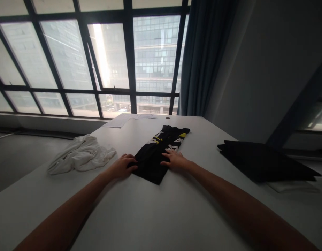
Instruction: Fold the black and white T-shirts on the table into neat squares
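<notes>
- The left edge of the black garment (159,153) is touched by the left hand (124,166); its fingers and thumb are laid at the cloth, but whether any fabric is pinched cannot be told.
- The right edge is covered by the right hand (176,161), whose fingers and thumb are spread apart on the fabric, just beside some white lettering.
- The garment is laid flat between the two hands as a long, narrow shape, slanted away to the right; white and yellow print is shown on its farther half.
- All of it is supported by the white table (140,216), near the middle.
- To the left, a crumpled white cloth (84,155) is set apart from the left hand.
- To the right, well apart, a black cloth (265,160) is laid over something white (291,187), blurred.
- At the far end, papers (117,122) and a small dark disc (168,118) are seen.
- Beyond, the table is backed by windows (157,52) and a blue curtain (200,59).
</notes>
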Action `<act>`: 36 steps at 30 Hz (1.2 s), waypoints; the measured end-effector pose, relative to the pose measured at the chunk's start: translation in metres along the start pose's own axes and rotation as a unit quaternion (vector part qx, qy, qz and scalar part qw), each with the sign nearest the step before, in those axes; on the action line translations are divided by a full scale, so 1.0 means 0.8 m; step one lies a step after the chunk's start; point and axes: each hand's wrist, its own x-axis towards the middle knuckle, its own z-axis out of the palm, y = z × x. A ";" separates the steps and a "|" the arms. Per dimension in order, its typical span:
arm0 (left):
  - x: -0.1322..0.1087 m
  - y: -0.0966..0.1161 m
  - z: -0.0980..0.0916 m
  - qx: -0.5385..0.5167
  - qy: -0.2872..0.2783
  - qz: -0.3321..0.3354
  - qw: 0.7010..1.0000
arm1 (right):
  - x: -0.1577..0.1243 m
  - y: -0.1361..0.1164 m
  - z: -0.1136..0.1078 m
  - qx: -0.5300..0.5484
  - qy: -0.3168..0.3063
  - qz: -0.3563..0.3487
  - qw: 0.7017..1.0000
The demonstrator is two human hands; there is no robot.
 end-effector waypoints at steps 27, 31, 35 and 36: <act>-0.007 0.182 0.031 -0.074 -0.048 0.182 0.979 | -0.221 0.051 -0.019 0.197 0.055 -0.111 0.972; -0.009 0.186 0.028 -0.090 -0.009 0.180 0.980 | -0.230 0.058 -0.029 0.198 0.081 -0.108 0.971; -0.012 0.187 0.029 -0.099 -0.033 0.202 0.974 | -0.234 0.055 -0.030 0.195 -0.030 -0.082 0.977; -0.012 0.186 0.028 -0.102 -0.049 0.208 0.972 | -0.235 0.054 -0.030 0.195 -0.070 -0.077 0.975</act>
